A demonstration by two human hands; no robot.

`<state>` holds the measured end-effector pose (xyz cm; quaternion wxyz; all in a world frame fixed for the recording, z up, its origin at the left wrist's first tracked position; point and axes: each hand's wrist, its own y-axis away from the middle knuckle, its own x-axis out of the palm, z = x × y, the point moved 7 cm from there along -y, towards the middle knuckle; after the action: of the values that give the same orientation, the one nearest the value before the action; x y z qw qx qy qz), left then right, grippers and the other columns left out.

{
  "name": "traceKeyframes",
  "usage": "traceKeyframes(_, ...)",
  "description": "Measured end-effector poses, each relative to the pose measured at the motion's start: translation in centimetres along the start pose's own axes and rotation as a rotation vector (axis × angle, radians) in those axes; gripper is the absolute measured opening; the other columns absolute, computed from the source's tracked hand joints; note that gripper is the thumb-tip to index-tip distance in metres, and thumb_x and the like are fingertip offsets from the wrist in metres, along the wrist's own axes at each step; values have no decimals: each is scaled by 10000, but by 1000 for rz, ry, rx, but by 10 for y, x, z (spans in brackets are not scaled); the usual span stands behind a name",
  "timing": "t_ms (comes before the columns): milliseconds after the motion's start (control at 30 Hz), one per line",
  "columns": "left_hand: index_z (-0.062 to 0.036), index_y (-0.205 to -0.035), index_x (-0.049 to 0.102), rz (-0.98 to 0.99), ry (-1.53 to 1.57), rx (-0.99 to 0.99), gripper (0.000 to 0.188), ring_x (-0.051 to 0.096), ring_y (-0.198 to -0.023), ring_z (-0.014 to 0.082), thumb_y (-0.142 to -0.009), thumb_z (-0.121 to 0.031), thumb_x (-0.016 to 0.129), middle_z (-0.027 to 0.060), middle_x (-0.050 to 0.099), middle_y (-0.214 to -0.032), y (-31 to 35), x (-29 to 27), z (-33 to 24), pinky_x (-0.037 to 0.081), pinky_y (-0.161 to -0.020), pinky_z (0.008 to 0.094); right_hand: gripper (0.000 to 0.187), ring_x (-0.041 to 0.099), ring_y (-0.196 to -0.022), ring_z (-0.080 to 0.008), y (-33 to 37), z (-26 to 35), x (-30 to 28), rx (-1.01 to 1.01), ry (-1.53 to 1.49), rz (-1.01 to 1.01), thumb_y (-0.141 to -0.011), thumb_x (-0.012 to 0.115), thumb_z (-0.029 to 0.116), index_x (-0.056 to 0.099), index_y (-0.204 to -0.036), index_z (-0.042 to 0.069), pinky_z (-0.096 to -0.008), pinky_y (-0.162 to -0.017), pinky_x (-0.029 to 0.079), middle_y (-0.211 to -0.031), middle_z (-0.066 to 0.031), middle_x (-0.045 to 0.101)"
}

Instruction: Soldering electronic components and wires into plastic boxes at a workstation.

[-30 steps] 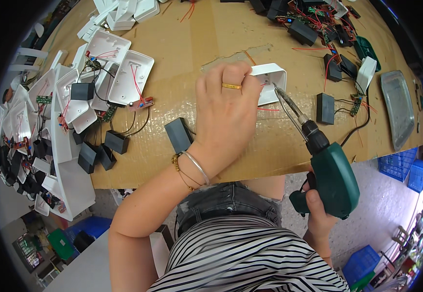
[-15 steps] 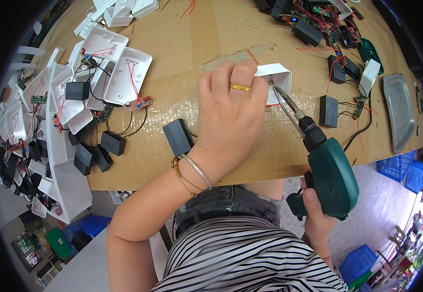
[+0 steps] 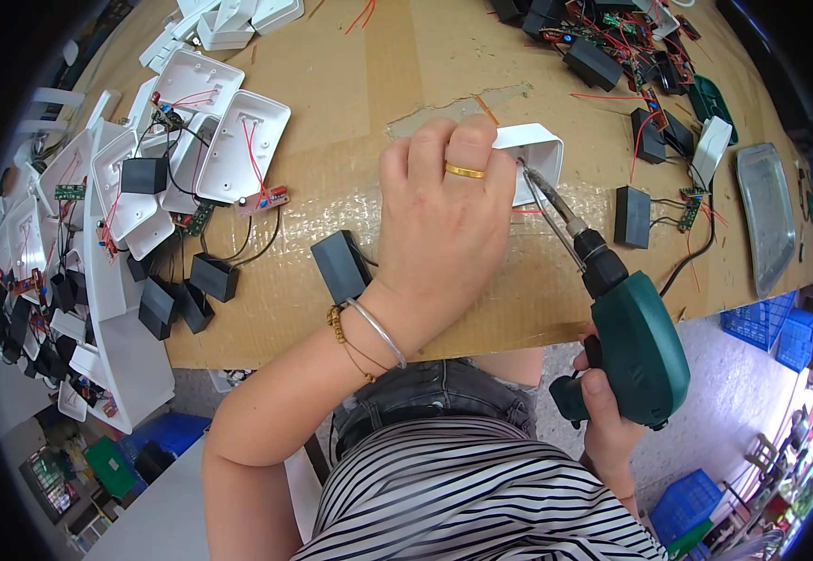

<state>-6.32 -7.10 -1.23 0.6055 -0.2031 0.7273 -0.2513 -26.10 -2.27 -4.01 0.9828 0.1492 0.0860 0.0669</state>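
Observation:
My left hand (image 3: 449, 210), with a gold ring on one finger, is closed around a white plastic case (image 3: 543, 150) and holds it on edge at the cardboard-covered table. The fingers hide much of the case. In my right hand (image 3: 609, 416) is a dark green pistol-shaped soldering gun (image 3: 648, 346), gripped by its handle with the fingers at the trigger. Its metal tip and a thin tube alongside reach into the open side of the case, close to my left fingers. A red wire shows under the case. Beside my left wrist lies a black box (image 3: 341, 266) with a cable.
White case halves (image 3: 244, 150) with red wires, circuit boards and black boxes are heaped to the left. More black boxes (image 3: 593, 63) and boards crowd the far right. A metal tray (image 3: 767, 220) lies near the table's right edge. Blue crates (image 3: 687, 505) stand on the floor.

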Motion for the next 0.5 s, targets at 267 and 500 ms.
traceKeyframes(267,-27,-790,530,20,27,-3,136,444,-931,270,-701,-110,591,97,473,-1017,0,0,0,359,-767,388,529,563,-759,-140,-1,-2,3,19,2,6,-752,686,228,485,-1176,-17,-260,-705,456,-994,-114,599)
traceKeyframes(500,-41,-777,516,13,17,-10,156,450,-911,270,-720,-115,642,79,483,-1011,-1,-1,0,370,-747,384,529,563,-748,-134,-4,0,2,-28,37,-21,-754,681,244,487,-1169,-21,-254,-696,455,-977,-112,603)
